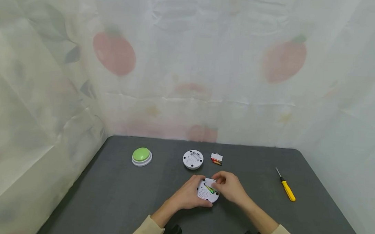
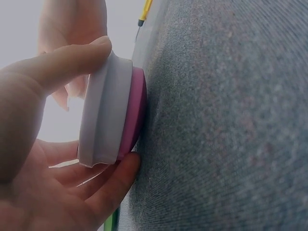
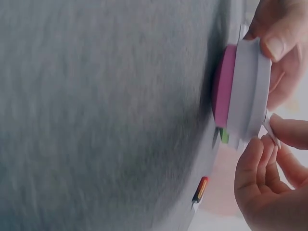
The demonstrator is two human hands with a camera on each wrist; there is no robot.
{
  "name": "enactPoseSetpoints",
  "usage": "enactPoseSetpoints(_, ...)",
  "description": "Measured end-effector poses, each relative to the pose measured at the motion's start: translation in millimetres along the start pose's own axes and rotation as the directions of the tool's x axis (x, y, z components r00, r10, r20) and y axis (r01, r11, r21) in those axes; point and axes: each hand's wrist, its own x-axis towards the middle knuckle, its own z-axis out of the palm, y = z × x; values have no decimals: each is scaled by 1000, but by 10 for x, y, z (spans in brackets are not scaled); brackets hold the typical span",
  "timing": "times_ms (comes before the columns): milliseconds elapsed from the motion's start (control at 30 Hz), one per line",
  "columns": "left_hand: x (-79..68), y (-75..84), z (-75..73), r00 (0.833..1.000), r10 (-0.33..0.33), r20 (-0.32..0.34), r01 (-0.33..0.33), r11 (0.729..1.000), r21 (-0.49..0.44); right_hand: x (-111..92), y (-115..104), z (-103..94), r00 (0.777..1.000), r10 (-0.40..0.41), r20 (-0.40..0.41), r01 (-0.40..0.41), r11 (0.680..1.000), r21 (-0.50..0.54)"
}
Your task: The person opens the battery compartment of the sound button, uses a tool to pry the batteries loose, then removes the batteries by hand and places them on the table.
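A round white push button (image 1: 202,194) with a pink dome (image 3: 223,91) lies dome down on the table, its perforated underside facing up. My left hand (image 1: 188,194) grips its rim, thumb on the near side and fingers round the far side. Green batteries (image 1: 209,189) show in the open compartment of the underside. At the compartment's right edge, my right hand (image 1: 231,188) pinches a thin white battery cover (image 3: 270,130) between thumb and fingers. In the right wrist view the cover stands tilted against the underside; its full outline is hidden by the fingers.
Behind the hands lies another upturned white button (image 1: 190,161) with a bare battery slot. Beside it are a white cover (image 1: 216,157) and red-orange batteries (image 1: 216,161). A green-domed button (image 1: 141,154) stands at left, a yellow-handled screwdriver (image 1: 288,190) at right.
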Motion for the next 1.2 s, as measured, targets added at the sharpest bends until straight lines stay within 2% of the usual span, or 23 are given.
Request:
enactPoseSetpoints(533,-10,47,-11,1000,-6,12,5,999,36,196,88,-374,996,-61,59,65,995,-69)
enactPoseSetpoints(733,-12,53,-38,1000,14,9,-14,998,56,336,143,-534,997,-78,5,78,992,-103)
enactPoseSetpoints(967,-9,63,-56,999,23,45,-24,999,27,509,260,-756,997,-43,-66,36,994,-107)
enactPoseSetpoints(1200,-19,75,-34,999,16,50,-16,1000,8,659,379,-861,992,-49,-112,37,994,-108)
